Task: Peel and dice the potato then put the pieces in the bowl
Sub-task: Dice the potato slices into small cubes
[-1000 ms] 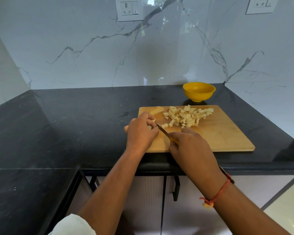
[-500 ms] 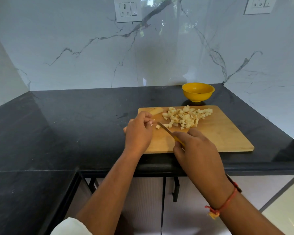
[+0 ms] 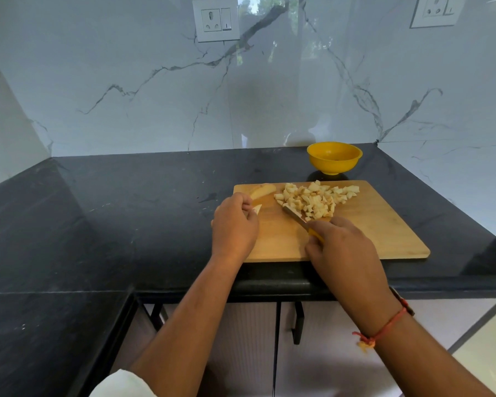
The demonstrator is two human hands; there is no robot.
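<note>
Knife (image 3: 294, 214) slid against pale potato cubes (image 3: 315, 199), left hand (image 3: 234, 227) pinching wedge (image 3: 257, 208)

There were 2 hands, 1 left hand (image 3: 234, 227) and 1 right hand (image 3: 341, 250); 1 knife (image 3: 294, 214); 1 cutting board (image 3: 384, 233); 1 yellow bowl (image 3: 334, 159); 1 heap of potato dice (image 3: 315, 199), too many to count; 1 potato slice (image 3: 262, 190); 1 potato wedge (image 3: 257, 208); 2 wall sockets (image 3: 216, 20).

The worktop (image 3: 126, 213) is black speckled stone and L-shaped: one run follows the back wall, and another comes forward on the left. A pale wooden chopping board (image 3: 384, 233) lies flat on the right part, its near edge close to the worktop's front edge. A yellow bowl (image 3: 334, 159) stands upright just behind the board's far edge, near the back right corner. Faint marks show on the bare stone left of the board.
</note>
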